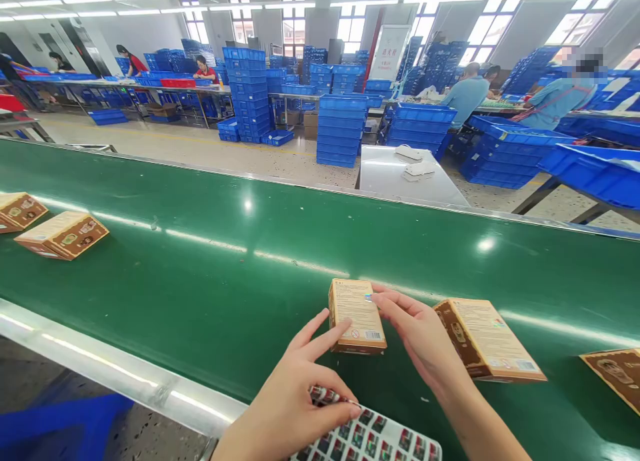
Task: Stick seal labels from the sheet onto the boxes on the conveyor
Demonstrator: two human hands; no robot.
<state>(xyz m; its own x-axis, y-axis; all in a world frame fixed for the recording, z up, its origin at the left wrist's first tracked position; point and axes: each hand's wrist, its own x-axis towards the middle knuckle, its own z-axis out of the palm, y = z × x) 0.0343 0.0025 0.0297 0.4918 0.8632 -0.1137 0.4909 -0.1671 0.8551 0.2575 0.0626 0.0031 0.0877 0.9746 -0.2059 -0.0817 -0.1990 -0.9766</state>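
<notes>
A small cream and brown carton (353, 307) lies on the green conveyor belt with its printed text side up. My right hand (415, 327) is at its upper right edge, thumb and finger closed on a small shiny sticker (369, 297) that touches the carton's face. With thumb and curled fingers, my left hand (305, 387) pinches a sheet of stickers (375, 437) with rows of small dark, glossy squares. Two outstretched fingers of that hand rest against the carton's left side and top. Another carton (495, 337), with a shiny sticker on it, lies right of my right wrist.
More cartons lie on the green belt (200, 261): one (63, 235) and its neighbour (21, 211) at the left, another (615, 374) at the right edge. Beyond the belt stand a metal table (405, 177) and stacked blue crates (341, 131). Several people sit at benches behind.
</notes>
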